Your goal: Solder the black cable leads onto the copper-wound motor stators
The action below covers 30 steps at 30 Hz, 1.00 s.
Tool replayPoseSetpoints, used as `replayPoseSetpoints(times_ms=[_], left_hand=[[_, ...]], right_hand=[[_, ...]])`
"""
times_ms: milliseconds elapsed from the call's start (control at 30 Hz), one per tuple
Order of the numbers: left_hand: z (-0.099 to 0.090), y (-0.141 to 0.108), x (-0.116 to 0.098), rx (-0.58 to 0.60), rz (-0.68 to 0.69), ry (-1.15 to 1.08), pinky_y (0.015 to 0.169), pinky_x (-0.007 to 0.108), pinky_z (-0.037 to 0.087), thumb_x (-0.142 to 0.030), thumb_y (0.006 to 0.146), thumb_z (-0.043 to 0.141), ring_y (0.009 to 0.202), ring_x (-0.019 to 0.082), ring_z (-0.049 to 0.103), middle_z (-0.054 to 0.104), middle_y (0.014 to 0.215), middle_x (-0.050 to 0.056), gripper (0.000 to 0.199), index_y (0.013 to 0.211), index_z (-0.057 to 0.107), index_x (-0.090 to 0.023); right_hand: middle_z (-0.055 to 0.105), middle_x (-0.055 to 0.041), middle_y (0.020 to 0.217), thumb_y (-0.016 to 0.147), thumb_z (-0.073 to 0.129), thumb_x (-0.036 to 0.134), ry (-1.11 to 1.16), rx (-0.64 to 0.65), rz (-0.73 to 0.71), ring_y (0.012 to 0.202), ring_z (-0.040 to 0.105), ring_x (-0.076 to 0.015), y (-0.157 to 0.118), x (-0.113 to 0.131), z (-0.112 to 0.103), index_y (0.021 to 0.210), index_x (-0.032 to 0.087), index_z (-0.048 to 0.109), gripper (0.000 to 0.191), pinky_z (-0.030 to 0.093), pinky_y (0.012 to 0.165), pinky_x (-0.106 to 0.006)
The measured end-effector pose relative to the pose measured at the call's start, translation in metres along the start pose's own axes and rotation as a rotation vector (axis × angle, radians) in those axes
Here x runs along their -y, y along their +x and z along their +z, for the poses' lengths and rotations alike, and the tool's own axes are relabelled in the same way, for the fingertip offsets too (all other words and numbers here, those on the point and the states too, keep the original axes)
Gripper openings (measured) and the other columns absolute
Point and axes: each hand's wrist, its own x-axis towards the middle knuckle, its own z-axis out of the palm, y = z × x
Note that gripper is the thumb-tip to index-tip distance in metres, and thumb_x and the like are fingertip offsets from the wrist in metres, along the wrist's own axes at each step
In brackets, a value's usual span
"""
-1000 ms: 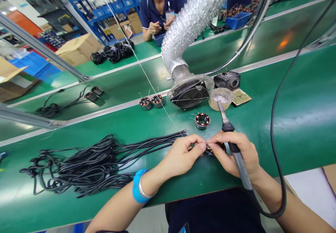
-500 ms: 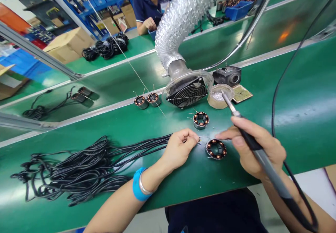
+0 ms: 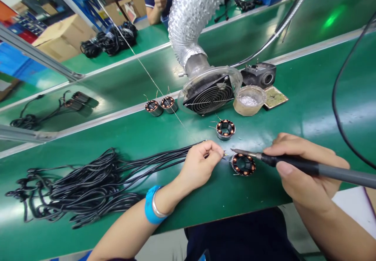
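My left hand (image 3: 202, 161) pinches the end of a black cable (image 3: 164, 155), whose thin wire ends poke out past the fingertips. In my right hand (image 3: 305, 167) is a soldering iron (image 3: 293, 164), held nearly level. Its tip points left, over the far edge of a motor stator (image 3: 243, 165) with copper windings, close to the wire ends. Whether the tip touches a wire I cannot tell. A second stator (image 3: 225, 129) lies just behind the first, with thin leads sticking out to its left.
A fume extractor (image 3: 208, 96) on a silver duct (image 3: 199, 14) stands behind the stators. Right of it are a tub (image 3: 249, 101), a sponge (image 3: 274, 97) and a black holder (image 3: 258, 75). Two stators (image 3: 161, 106) stand left. Bundled cables (image 3: 88, 186) cover the left bench. A co-worker's hand (image 3: 160, 0) shows beyond.
My right hand has swung the soldering iron from the tub down to the wire ends by the near stator. My left hand keeps its pinch. The view has shifted slightly.
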Motion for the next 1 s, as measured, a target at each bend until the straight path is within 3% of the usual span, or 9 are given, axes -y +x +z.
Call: replayPoseSetpoints(times_ms=[467,800,1000], left_hand=[[0.001,-0.001,-0.001,0.007,0.0,0.045,0.059,0.023,0.032,-0.032,0.084,0.058,0.06,0.009,0.04,0.047,0.062,-0.005,0.02,0.072,0.059,-0.016],[0.0,0.0,-0.002,0.009,0.001,0.025,0.058,0.023,0.032,-0.031,0.083,0.058,0.059,0.009,0.039,0.047,0.061,-0.005,0.019,0.072,0.06,-0.016],[0.001,-0.001,-0.002,0.009,-0.002,0.044,0.058,0.023,0.032,-0.031,0.084,0.058,0.059,0.009,0.04,0.048,0.062,-0.004,0.02,0.072,0.06,-0.016]], right_hand=[[0.063,-0.0031,0.069,0.081,0.06,0.01,-0.019,0.082,-0.067,0.053,0.051,-0.0172,0.007,0.006,0.005,0.098,0.018,0.072,0.022,0.037,0.051,-0.036],[0.061,-0.0044,0.067,0.076,0.056,0.004,-0.066,0.169,-0.221,0.052,0.05,-0.0134,0.008,0.014,0.008,0.097,0.011,0.07,0.026,0.036,0.049,-0.032],[0.056,-0.0023,0.063,0.074,0.057,0.005,-0.066,0.155,-0.204,0.05,0.049,-0.0129,0.007,0.012,0.005,0.096,0.01,0.07,0.027,0.037,0.047,-0.032]])
